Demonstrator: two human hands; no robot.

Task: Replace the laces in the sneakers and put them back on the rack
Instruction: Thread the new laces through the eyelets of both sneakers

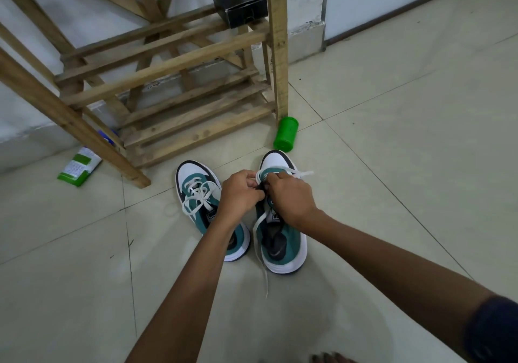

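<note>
Left hand and right hand pinch flat white lace on right sneaker (teal suede-like, white toe); slatted wooden rack behind.

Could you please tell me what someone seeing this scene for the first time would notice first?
The eye goes first to two hands, left hand and right hand, pinching a white lace over the right sneaker on the floor. Beside it, the left sneaker is already laced with a bow. Behind them stands a wooden rack with a black box on a shelf, and a green bottle at its foot.
</note>
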